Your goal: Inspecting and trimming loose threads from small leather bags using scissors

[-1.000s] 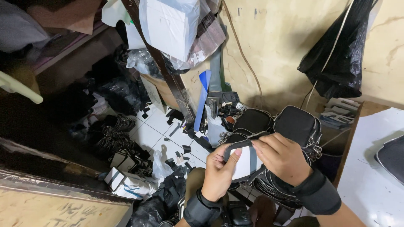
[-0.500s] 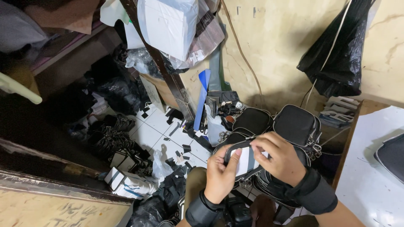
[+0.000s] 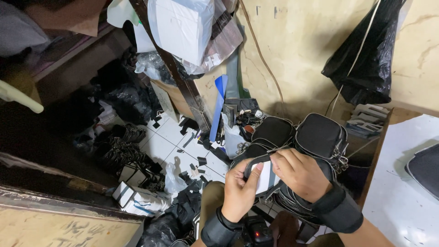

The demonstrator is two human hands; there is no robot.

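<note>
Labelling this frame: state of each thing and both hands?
Left hand: gripping white card and black strap.
Right hand: pinching the strap's top.
White rectangular card: held, partly covered.
Black zippered fabric pouch: zipped shut, upright.
Black plastic bag: hanging on wall.

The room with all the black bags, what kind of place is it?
Probably a small bag-making workshop. Finished black pouches are stacked by the wall, black offcuts litter the tiled floor, and both hands work on another pouch.
</note>
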